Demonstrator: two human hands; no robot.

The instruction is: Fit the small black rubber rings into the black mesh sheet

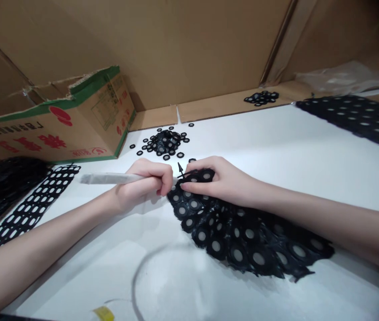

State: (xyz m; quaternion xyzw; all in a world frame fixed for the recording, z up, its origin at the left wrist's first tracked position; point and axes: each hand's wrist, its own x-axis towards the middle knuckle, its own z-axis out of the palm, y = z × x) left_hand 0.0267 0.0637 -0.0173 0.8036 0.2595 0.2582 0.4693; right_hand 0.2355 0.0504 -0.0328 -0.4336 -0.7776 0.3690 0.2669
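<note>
My left hand (149, 180) is closed around a slim tool with a pale grey handle (109, 179); its kind is unclear. The working end points right, toward the edge of a black rubber sheet (216, 245) set with rows of round washers. Gripping that sheet's upper corner, my right hand (214, 180) has its thumb on top and its fingers partly hidden. The sheet lies bunched and fanned toward me. A thin black scrap with an arrow-shaped tip (180, 168) sticks up between my hands.
Loose black washers (165, 143) form a pile beyond my hands, with a smaller pile (261, 97) farther back. A cardboard box (99, 116) stands left. Punched black strips (32, 203) lie below it; another washer sheet (356, 117) lies right. A yellow scrap (104, 313) is near the front.
</note>
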